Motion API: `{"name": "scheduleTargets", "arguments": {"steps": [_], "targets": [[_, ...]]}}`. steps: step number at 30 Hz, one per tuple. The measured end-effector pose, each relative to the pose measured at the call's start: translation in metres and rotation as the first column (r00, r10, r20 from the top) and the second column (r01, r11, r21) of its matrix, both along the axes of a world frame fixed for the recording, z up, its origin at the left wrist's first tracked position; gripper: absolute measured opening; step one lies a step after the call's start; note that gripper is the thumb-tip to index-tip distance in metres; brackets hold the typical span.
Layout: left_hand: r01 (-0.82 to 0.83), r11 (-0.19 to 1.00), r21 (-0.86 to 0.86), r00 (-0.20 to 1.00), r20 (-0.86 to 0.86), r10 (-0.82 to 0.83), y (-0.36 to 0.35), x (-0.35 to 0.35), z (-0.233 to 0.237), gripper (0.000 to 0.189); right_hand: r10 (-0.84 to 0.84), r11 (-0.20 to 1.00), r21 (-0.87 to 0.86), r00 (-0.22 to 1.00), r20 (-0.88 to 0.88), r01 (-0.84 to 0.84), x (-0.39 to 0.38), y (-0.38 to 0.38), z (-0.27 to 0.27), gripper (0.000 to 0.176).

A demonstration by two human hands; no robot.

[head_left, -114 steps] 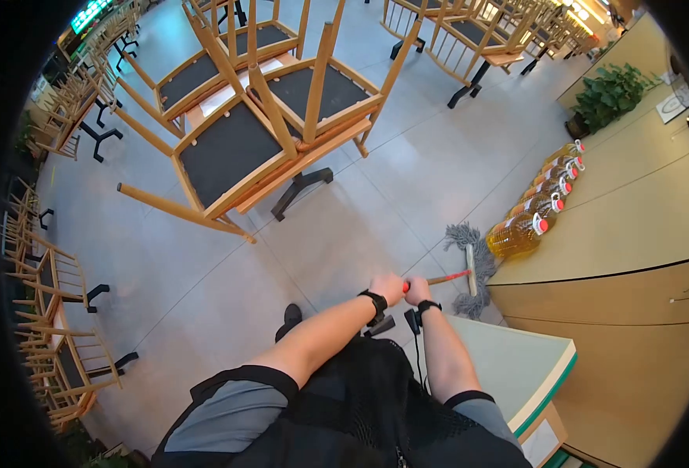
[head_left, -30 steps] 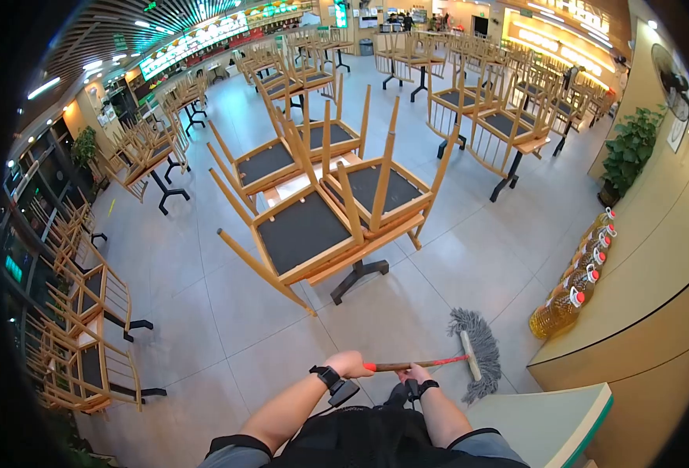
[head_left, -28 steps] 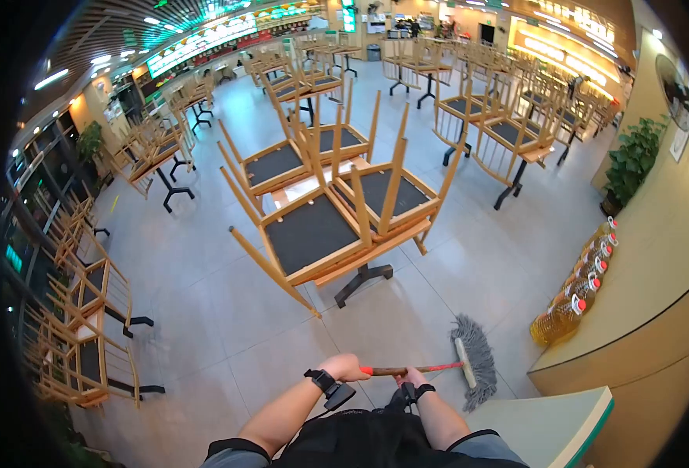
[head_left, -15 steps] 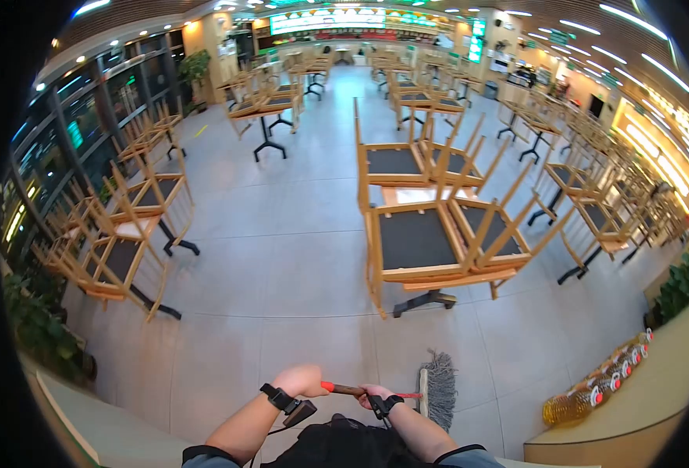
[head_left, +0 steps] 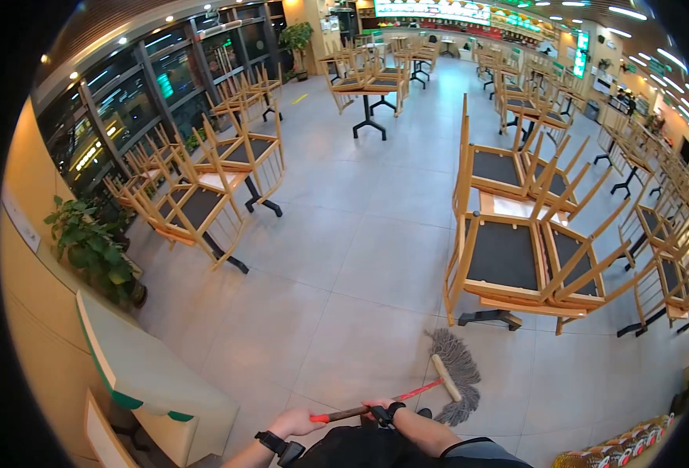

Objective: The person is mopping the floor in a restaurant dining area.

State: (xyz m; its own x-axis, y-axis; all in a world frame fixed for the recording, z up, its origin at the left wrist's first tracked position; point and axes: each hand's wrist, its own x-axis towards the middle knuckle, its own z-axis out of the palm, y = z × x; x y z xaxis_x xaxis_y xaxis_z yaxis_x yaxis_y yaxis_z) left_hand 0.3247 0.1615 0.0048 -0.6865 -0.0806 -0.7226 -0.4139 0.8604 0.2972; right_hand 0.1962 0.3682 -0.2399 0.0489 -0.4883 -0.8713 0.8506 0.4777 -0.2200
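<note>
A string mop with a grey head (head_left: 463, 382) and a pale crossbar lies out to my right, its strands spread on the tiled floor. Its red and brown handle (head_left: 419, 391) runs leftward in front of my body. My left hand (head_left: 294, 423) is closed round the red end of the handle. Further along the shaft, my right hand (head_left: 379, 409) grips it nearer the mop head. Both wrists wear black straps with small devices.
Upturned chairs (head_left: 504, 253) rest on a table close by on the right, with another chair-stacked table (head_left: 196, 207) at the left. A pale counter (head_left: 153, 363) with green trim and a potted plant (head_left: 99, 249) flank my left. Several oil bottles (head_left: 617, 444) line the lower right.
My view has turned left, so the tables appear further right. The mop head has tilted and its strands have fanned out. Both hands keep their hold on the handle.
</note>
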Motion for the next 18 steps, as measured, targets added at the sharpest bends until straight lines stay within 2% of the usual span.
{"name": "scheduleTargets", "arguments": {"steps": [2, 4, 5, 6, 7, 8, 10, 11, 12, 14, 15, 17, 18], "targets": [[-0.022, 1.0, -0.01, 0.999, 0.04, 0.022, 0.02, 0.005, -0.023, 0.056, -0.038, 0.999, -0.023, 0.997, 0.073, 0.039, -0.003, 0.022, -0.024, 0.034], [-0.053, 0.997, 0.056, 0.999, 0.006, 0.052, 0.051, -0.002, -0.037, 0.052, -0.191, 0.981, -0.023, 0.978, 0.082, 0.193, -0.01, 0.054, -0.054, 0.031], [-0.041, 0.998, 0.054, 0.999, 0.02, 0.04, 0.068, -0.015, -0.031, 0.052, -0.136, 0.99, -0.036, 0.988, -0.073, 0.134, -0.015, 0.062, -0.119, 0.029], [-0.052, 0.99, 0.134, 0.999, -0.006, 0.053, 0.087, -0.034, -0.022, 0.051, -0.074, 0.997, -0.025, 0.97, -0.23, 0.07, -0.019, 0.07, -0.182, 0.028], [-0.055, 0.975, 0.216, 0.997, -0.034, 0.064, 0.105, -0.048, -0.018, 0.051, -0.18, 0.981, 0.043, 0.97, -0.165, 0.189, -0.034, 0.094, -0.122, 0.029], [-0.031, 0.975, 0.218, 0.999, -0.022, 0.037, 0.117, -0.059, -0.032, 0.051, -0.295, 0.944, 0.118, 0.948, -0.116, 0.308, -0.051, 0.118, -0.044, 0.03], [0.062, 0.981, 0.184, 0.998, -0.031, -0.058, 0.136, -0.092, -0.079, 0.052, -0.387, 0.895, 0.152, 0.9, -0.2, 0.418, -0.066, 0.141, -0.049, 0.029], [0.095, 0.978, 0.188, 0.996, -0.023, -0.092, 0.15, -0.107, -0.09, 0.052, -0.412, 0.889, 0.08, 0.863, -0.292, 0.451, -0.076, 0.152, -0.082, 0.027], [0.113, 0.975, 0.193, 0.993, -0.053, -0.104, 0.165, -0.124, -0.095, 0.053, -0.465, 0.855, 0.076, 0.823, -0.326, 0.513, -0.081, 0.167, -0.067, 0.026], [0.142, 0.971, 0.192, 0.988, -0.088, -0.127, 0.189, -0.153, -0.094, 0.054, -0.69, 0.715, -0.103, 0.677, -0.256, 0.691, -0.094, 0.191, -0.046, 0.022], [0.151, 0.974, 0.168, 0.983, -0.125, -0.131, 0.2, -0.169, -0.089, 0.055, -0.701, 0.705, -0.111, 0.665, -0.257, 0.7, -0.098, 0.199, -0.04, 0.022], [0.2, 0.977, 0.079, 0.966, -0.185, -0.183, 0.203, -0.191, -0.096, 0.055, -0.727, 0.582, 0.069, 0.557, -0.402, 0.81, -0.106, 0.212, -0.026, 0.032], [0.213, 0.974, 0.075, 0.962, -0.192, -0.195, 0.2, -0.197, -0.097, 0.055, -0.735, 0.572, 0.062, 0.545, -0.404, 0.818, -0.109, 0.217, -0.04, 0.032]]}}
